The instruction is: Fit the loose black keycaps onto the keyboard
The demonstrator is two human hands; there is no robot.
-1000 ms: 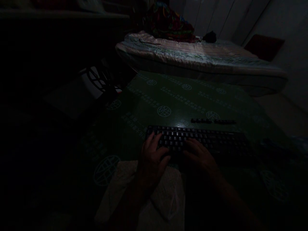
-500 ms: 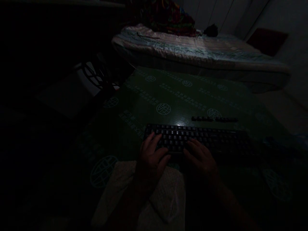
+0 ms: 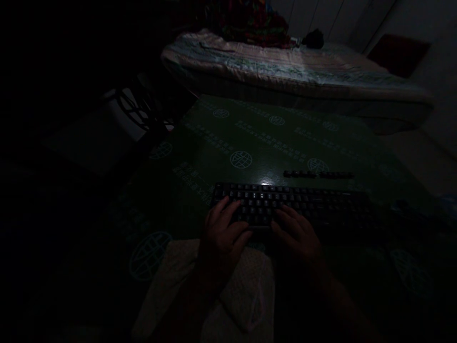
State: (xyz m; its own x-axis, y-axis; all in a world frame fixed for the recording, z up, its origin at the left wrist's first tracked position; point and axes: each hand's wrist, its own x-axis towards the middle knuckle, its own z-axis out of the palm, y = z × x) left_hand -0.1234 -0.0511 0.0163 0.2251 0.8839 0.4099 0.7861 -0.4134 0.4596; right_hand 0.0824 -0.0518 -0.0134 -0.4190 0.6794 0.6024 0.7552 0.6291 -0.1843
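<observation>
The room is very dark. A black keyboard [image 3: 303, 205] lies on a green mat [image 3: 250, 143] printed with globe marks. My left hand [image 3: 221, 236] rests on the keyboard's left end, fingers spread over the keys and thumb out to the right. Beside it, my right hand [image 3: 298, 233] lies on the keys with its fingers stretched forward. Neither hand holds anything. A pale cloth [image 3: 235, 290] lies under my forearms at the near edge.
A thin dark strip [image 3: 319, 174] lies on the mat just beyond the keyboard. A bed with a light cover [image 3: 293, 71] and a colourful bundle [image 3: 257, 21] stands behind. A dark chair frame [image 3: 137, 112] is at the left.
The view has tilted slightly, so the bed and mat sit a little higher and left in the picture. Both hands stay on the keyboard with only small finger shifts.
</observation>
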